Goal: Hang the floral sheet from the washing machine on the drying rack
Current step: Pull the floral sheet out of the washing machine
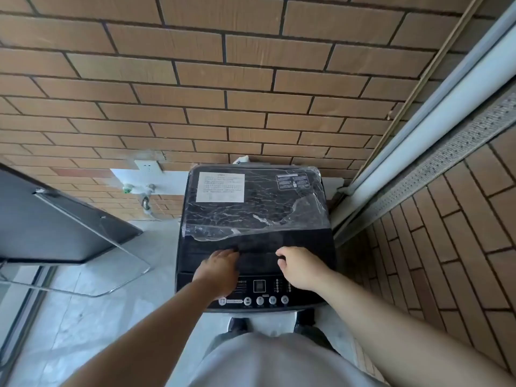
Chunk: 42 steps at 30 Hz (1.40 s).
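Person is standing right at the front of a top-load washing machine (255, 238), grey clothing showing at 6 o'clock, dark shoes just under the machine's front edge. Both bare arms are reaching forward over the control panel (259, 293). Left hand (219, 270) is lying palm-down on the front part of the closed lid (255, 219), fingers together and stretched flat, gripping nothing. Right hand (300, 266) is hovering or resting at 1 o'clock from the left one, fingers curled loosely inward, nothing clamped in it; contact with the lid cannot be told. Lid is staying shut, so the floral sheet is not showing. Loose plastic film (265, 216) is peeling across the lid's far half, white label (220, 187) at its 11 o'clock corner. Metal rack frame (92, 247) is sitting at 9 o'clock. Tap (139, 189) and socket (148, 166) at 11 o'clock on the brick wall (223, 79) behind.
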Tool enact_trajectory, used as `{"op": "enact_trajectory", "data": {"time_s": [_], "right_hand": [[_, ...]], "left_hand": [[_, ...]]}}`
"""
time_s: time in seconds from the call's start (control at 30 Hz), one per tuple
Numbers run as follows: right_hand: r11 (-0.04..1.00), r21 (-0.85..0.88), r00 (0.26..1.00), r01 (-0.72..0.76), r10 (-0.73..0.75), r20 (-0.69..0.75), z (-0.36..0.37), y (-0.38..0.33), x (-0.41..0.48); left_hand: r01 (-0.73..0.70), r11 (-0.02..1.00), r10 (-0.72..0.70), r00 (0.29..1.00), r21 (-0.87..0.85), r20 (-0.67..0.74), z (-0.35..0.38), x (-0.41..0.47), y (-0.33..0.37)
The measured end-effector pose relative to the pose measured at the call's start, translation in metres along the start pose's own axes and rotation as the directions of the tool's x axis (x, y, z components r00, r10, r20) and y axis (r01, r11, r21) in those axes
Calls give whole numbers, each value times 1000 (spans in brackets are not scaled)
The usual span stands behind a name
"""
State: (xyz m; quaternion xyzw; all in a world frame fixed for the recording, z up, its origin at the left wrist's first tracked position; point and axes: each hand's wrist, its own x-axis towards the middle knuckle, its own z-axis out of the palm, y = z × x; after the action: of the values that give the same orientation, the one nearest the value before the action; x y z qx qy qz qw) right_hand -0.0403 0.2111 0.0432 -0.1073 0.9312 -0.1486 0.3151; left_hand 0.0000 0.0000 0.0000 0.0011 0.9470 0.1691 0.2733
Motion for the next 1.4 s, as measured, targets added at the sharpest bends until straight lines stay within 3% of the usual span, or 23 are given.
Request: {"op": "enact_trajectory", "data": {"time_s": [0.13, 0.23, 0.33, 0.47, 0.77, 1.03, 1.23, 1.3, 1.4], "right_hand": [[981, -183, 987, 60, -30, 158, 0, 1, 7], [960, -272, 983, 69, -19, 182, 10, 12, 10], [961, -276, 990, 26, 13, 137, 21, 25, 1], [955, -296, 999, 23, -31, -24, 22, 21, -4], [925, -380, 974, -12, -74, -212, -4, 4, -6], [919, -392, 960, 35, -140, -243, -42, -5, -18], [884, -462, 941, 73, -215, -261, -80, -8, -25], [887, -455, 927, 79, -233, -293, -97, -13, -26], [907, -416, 866, 69, -261, -426, -119, -21, -25]], "left_hand": [[16, 997, -19, 999, 81, 38, 2, -4, 0], [16, 994, -20, 999, 112, 35, 2, -6, 1], [30, 996, -29, 1000, 89, -6, -2, -8, 4], [39, 998, -35, 996, 51, -78, -2, -18, 8], [-5, 995, 27, 974, 98, -225, -31, -29, 13], [-36, 969, 109, 950, 244, -293, -77, -29, 21], [-89, 957, 164, 951, 276, -261, -137, -30, 27], [-106, 970, 179, 920, 220, -349, -149, -34, 28], [-159, 973, 230, 770, 170, -595, -161, -32, 26]]}}
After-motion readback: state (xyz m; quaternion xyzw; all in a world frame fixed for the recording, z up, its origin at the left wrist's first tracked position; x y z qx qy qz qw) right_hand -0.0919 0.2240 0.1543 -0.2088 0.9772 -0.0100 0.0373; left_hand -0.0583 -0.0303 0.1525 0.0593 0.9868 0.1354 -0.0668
